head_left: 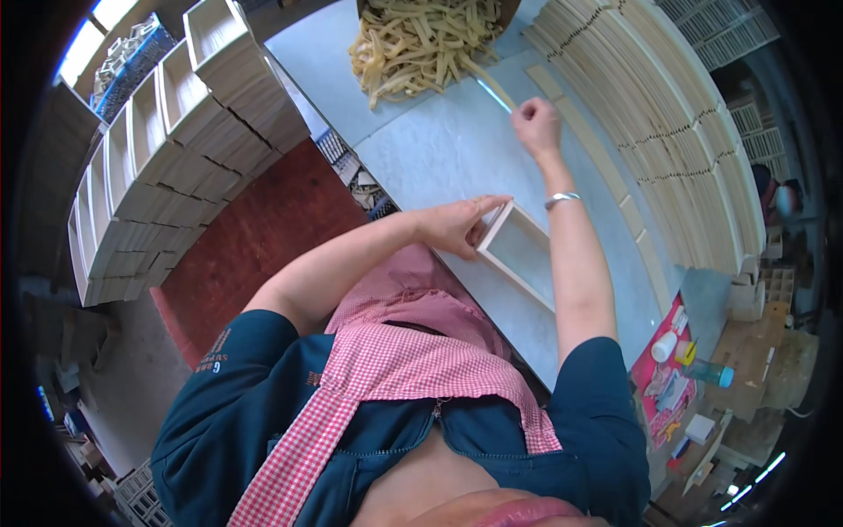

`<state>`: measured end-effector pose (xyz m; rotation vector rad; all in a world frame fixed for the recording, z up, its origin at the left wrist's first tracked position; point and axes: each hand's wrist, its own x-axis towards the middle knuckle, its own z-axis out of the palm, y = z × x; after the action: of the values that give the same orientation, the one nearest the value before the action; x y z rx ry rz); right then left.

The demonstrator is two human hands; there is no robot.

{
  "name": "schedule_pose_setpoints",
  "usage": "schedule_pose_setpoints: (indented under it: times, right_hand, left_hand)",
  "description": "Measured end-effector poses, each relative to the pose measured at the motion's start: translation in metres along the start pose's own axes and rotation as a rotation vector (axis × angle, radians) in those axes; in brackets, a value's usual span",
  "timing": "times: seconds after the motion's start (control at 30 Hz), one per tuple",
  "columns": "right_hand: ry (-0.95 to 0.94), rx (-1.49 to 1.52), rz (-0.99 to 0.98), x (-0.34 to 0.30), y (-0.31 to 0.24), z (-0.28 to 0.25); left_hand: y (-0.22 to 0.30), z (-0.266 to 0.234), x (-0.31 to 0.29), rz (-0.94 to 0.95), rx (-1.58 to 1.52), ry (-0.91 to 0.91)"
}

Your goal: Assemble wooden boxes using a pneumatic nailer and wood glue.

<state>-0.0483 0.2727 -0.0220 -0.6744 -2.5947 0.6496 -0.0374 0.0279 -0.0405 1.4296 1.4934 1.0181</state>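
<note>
My left hand [457, 226] grips the near-left end of a pale rectangular wooden frame [518, 279] on the blue-grey tabletop [421, 158]. My right forearm hides the frame's right part. Farther off, my right hand [537, 130] is closed in a pinch on one end of a flat, pale yellow strip [496, 89]. That strip stretches back to a heap of similar tangled strips [426, 44] at the table's far end. The strips look flexible, but their material is hard to make out.
Tall stacks of pale wooden frames [650, 132] line the table's right side, with flat wooden slats [606, 167] laid beside them. More stacked box-like frames [176, 149] stand at left, past a reddish-brown board [255, 237]. A bottle [709, 372] is at lower right.
</note>
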Motion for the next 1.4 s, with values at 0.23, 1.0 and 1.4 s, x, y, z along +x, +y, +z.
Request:
schedule_pose_setpoints:
  times: [0.23,1.0,1.4]
  right_hand:
    - [0.267,0.449,0.106,-0.077,0.014,-0.107]
    - [0.193,-0.063,-0.029,-0.132,-0.016,-0.08]
    - [-0.38,0.207,-0.023,-0.162,-0.039,-0.078]
  left_hand:
    - [-0.006,-0.002,-0.004,-0.001,-0.009,0.012]
    - [-0.013,0.001,0.0,0.0,0.064,0.02]
    - [0.005,-0.006,0.0,-0.095,0.05,-0.014]
